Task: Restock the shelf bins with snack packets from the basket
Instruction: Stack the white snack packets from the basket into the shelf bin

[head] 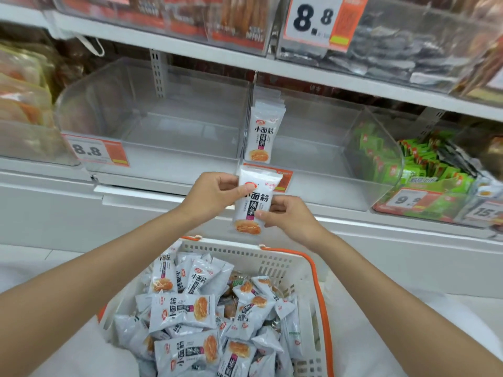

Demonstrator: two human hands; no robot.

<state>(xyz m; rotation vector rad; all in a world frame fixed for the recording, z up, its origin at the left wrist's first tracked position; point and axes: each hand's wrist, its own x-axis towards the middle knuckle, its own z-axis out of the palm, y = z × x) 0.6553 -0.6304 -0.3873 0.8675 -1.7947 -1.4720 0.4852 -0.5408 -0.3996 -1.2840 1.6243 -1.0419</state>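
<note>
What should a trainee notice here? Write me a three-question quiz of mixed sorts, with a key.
1. True or false: only the left hand holds the white packet.
2. Where do matching packets already stand? A) in the bin tagged 8.8 B) in the middle bin, against its left wall C) among the green packets.
3. Fill in: the basket has a ____ handle.
Key: 1 false, the right hand pinches it too; 2 B; 3 orange.
</note>
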